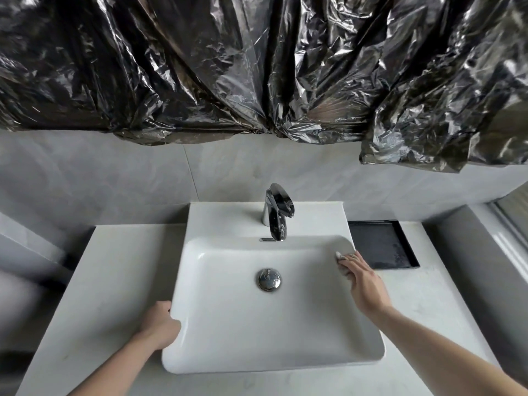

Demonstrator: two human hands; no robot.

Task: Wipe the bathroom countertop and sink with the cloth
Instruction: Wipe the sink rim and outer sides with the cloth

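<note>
A white rectangular sink (pixel 228 332) sits on a pale countertop (pixel 111 270). My right hand (pixel 364 281) reaches over the sink's right rim near the back corner and holds a small pale cloth (pixel 341 256) against the inner wall; most of the cloth is hidden under my fingers. My left hand (pixel 160 324) grips the sink's left rim near the front, fingers curled over the edge. A chrome drain plug (pixel 269 279) lies in the middle of the basin.
A chrome and black faucet (pixel 276 212) stands at the back of the sink. A black tray (pixel 381 244) is set into the countertop to the right. Crumpled black plastic sheeting (pixel 257 67) hangs above the grey tiled wall.
</note>
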